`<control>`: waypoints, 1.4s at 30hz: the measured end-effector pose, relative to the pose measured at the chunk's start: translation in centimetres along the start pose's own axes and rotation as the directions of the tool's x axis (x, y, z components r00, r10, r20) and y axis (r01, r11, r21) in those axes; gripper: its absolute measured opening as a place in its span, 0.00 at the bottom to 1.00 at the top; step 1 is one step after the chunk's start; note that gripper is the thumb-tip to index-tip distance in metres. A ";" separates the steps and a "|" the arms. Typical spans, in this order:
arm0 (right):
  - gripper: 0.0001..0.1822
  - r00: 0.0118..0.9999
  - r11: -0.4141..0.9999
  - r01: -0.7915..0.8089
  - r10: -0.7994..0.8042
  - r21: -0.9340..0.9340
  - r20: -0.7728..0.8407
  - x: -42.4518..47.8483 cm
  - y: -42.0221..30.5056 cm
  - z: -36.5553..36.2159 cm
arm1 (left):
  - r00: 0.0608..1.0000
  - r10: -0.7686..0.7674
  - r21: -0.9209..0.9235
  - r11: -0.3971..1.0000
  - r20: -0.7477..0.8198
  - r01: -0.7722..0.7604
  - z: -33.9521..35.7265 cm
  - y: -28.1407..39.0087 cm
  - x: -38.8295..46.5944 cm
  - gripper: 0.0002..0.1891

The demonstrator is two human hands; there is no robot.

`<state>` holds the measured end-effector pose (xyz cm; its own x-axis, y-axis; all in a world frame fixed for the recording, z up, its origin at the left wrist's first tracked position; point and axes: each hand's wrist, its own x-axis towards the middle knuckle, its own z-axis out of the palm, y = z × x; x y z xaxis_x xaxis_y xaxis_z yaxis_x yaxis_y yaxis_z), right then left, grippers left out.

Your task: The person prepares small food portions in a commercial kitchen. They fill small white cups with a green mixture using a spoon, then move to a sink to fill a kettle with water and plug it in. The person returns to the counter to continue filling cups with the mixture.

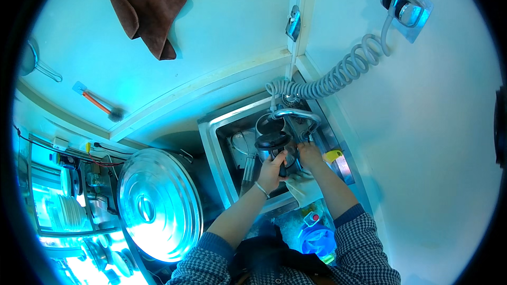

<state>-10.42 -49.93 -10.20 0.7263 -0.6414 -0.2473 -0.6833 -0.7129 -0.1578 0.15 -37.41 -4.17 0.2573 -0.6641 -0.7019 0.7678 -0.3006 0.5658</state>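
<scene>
My left hand (273,172) is closed around the dark handle of a metal kettle or pot (291,152) with a black lid (272,141). The lid stands tilted up, and the open vessel is under the curved spout of a chrome faucet (299,114) in a steel sink (220,154). My right hand (309,154) touches the base of the faucet, at its small handle; the fingertips are partly hidden. A pale cloth (304,188) hangs over the sink's front rim below my hands. Left of the vessel, a wire-handled strainer (248,162) lies in the basin.
A coiled grey hose (340,79) runs from a wall fitting (406,10) to the sink. A large round metal lid (160,206) stands left of the sink. A yellow object (332,155) is on the right ledge. A blue bucket (317,241) stands below; a brown cloth (148,12) hangs on the wall.
</scene>
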 end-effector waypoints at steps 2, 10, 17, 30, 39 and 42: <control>0.14 1.000 1.000 0.001 -0.001 0.003 0.015 0.0 0.0 -0.2 | 1.000 0.001 0.007 1.000 -0.003 -0.001 0.0 0.0 0.0 0.13; 0.18 0.996 0.999 -0.007 0.003 0.039 0.091 0.1 0.2 -0.8 | 1.000 0.009 0.021 1.000 0.022 -0.010 -0.2 0.0 -0.2 0.13; 0.18 0.999 0.995 -0.008 0.003 0.104 0.047 0.0 0.2 -0.8 | 1.000 -0.003 0.014 1.000 0.013 0.003 -0.4 0.0 -0.2 0.13; 0.15 0.952 0.169 0.058 0.286 0.984 -0.105 1.5 6.8 1.6 | 0.997 -0.055 0.102 0.994 0.053 0.049 -1.5 -0.4 -1.8 0.14; 0.23 0.832 0.520 0.006 0.472 0.854 -0.292 -4.3 0.1 -2.3 | 0.982 -0.141 0.218 0.969 0.122 0.112 -4.9 -1.4 -5.3 0.19; 0.24 0.899 0.552 0.105 0.303 0.828 -0.316 -5.1 -2.0 -2.8 | 0.974 -0.118 0.358 0.933 0.192 0.043 -6.1 -1.2 -6.0 0.21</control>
<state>-12.60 -46.02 -5.96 0.4692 -0.8825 0.0324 -0.3626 -0.2259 -0.9042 1.28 -28.86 -3.29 0.0475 -0.7429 -0.6678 0.5168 -0.5538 0.6528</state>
